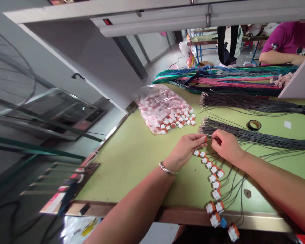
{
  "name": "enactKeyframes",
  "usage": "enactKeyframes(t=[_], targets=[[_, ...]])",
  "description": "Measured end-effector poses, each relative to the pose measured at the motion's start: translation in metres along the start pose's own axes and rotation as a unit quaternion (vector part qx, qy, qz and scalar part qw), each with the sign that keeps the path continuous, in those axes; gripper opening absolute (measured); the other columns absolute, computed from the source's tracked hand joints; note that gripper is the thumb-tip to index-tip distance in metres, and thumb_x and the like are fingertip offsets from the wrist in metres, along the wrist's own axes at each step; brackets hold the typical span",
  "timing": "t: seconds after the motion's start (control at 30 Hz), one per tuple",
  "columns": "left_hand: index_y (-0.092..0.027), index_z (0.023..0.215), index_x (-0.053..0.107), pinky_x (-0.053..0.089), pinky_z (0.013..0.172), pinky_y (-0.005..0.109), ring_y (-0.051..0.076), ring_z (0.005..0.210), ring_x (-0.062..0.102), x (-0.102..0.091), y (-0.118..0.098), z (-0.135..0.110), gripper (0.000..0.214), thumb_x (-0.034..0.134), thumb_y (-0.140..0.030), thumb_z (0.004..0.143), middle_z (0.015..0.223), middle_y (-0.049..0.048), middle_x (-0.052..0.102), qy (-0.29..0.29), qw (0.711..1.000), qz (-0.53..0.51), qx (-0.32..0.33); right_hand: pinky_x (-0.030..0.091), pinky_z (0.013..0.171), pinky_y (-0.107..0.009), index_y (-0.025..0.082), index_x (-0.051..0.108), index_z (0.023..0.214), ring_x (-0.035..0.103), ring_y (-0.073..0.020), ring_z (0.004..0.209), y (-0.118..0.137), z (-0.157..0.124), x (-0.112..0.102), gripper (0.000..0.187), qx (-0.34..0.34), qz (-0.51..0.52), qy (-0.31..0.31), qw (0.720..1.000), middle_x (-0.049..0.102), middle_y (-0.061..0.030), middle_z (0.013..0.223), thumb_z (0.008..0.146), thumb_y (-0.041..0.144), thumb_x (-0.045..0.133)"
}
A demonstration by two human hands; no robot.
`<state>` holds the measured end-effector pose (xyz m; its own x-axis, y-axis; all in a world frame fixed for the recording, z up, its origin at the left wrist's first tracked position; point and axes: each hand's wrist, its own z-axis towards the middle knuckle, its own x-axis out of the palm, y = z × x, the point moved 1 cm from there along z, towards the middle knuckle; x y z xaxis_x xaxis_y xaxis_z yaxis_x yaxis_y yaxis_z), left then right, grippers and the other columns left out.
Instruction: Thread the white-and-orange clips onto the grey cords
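My left hand (186, 148) pinches a small white and orange connector (205, 138) at its fingertips. My right hand (225, 145) is closed on a thin dark wire (212, 137) whose end meets that connector. A chain of several wired white and orange connectors (215, 184) trails from my hands down to the green table's (132, 159) front edge. A silver bracelet (166, 169) sits on my left wrist. Just beyond my hands lies a bundle of dark grey wires (256, 137).
A clear bag of loose connectors (165, 108) lies at the left rear. A tape roll (254, 125) and a second grey wire bundle (249, 103) lie beyond. Coloured wire bundles (226, 79) cross the back. A person in a magenta shirt (286, 42) sits far right.
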<state>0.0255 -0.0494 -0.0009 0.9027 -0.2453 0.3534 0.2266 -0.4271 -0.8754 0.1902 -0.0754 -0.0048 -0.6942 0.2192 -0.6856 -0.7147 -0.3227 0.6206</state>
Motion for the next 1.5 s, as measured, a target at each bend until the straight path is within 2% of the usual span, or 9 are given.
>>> enactKeyframes(t=[0.27,0.53,0.8,1.13,1.27,1.4,1.5], targets=[[-0.010,0.079,0.068,0.052,0.068,0.020,0.009,0.065,0.065,0.000,0.008,0.002,0.026,0.082,-0.022,0.060,0.071,0.0031,0.070,-0.018,1.000,-0.006,0.024,0.035,0.058,-0.025,0.021,0.050,0.072,0.048,-0.0132,0.056,-0.003,-0.004,0.003,0.005,-0.010,0.005,0.011,1.000,0.057,0.0002,0.063,0.072,0.016,0.049],[-0.009,0.075,0.067,0.053,0.067,0.020,0.008,0.059,0.064,0.004,0.008,0.002,0.029,0.084,-0.019,0.054,0.068,0.0026,0.070,-0.002,1.000,0.006,0.012,0.035,0.058,-0.025,0.020,0.053,0.074,0.049,-0.0135,0.059,-0.003,-0.003,0.005,0.004,-0.014,0.009,0.048,0.999,0.059,-0.0012,0.065,0.072,0.016,0.050],[-0.010,0.076,0.066,0.054,0.069,0.021,0.009,0.061,0.065,0.004,0.008,0.002,0.028,0.083,-0.022,0.057,0.069,0.0022,0.070,0.010,1.000,0.013,0.016,0.034,0.052,-0.022,0.019,0.054,0.068,0.044,-0.0096,0.050,-0.002,-0.005,0.005,0.002,0.034,0.119,0.026,0.992,0.054,0.0032,0.056,0.070,0.020,0.053],[-0.010,0.076,0.067,0.053,0.066,0.020,0.009,0.061,0.065,0.002,0.008,0.002,0.033,0.085,-0.026,0.053,0.069,0.0023,0.070,0.014,1.000,0.017,0.014,0.029,0.048,-0.022,0.019,0.052,0.065,0.039,-0.0086,0.045,-0.002,-0.002,0.005,0.006,0.063,0.086,0.060,0.992,0.050,0.0044,0.051,0.070,0.023,0.052],[-0.010,0.073,0.068,0.052,0.066,0.020,0.009,0.062,0.064,0.004,0.010,0.003,0.033,0.086,-0.028,0.051,0.069,0.0025,0.070,0.017,0.999,0.026,0.018,0.029,0.050,-0.023,0.019,0.051,0.065,0.040,-0.0091,0.047,-0.002,-0.002,0.005,0.007,0.052,0.068,0.065,0.994,0.051,0.0035,0.053,0.070,0.024,0.052],[-0.010,0.072,0.068,0.052,0.066,0.021,0.008,0.062,0.063,0.006,0.011,0.005,0.033,0.086,-0.027,0.051,0.070,0.0024,0.070,0.012,0.999,0.028,0.021,0.030,0.051,-0.023,0.019,0.053,0.067,0.040,-0.0093,0.049,-0.003,-0.002,0.007,0.007,0.053,0.079,0.077,0.992,0.052,0.0031,0.054,0.071,0.024,0.052],[-0.010,0.073,0.066,0.050,0.061,0.021,0.008,0.057,0.060,0.006,0.009,0.004,0.032,0.084,-0.029,0.054,0.065,0.0026,0.068,0.023,0.998,0.054,0.024,0.030,0.050,-0.023,0.019,0.053,0.065,0.040,-0.0091,0.050,-0.006,0.000,0.007,0.007,0.069,0.123,0.073,0.987,0.051,0.0034,0.055,0.070,0.024,0.054]])
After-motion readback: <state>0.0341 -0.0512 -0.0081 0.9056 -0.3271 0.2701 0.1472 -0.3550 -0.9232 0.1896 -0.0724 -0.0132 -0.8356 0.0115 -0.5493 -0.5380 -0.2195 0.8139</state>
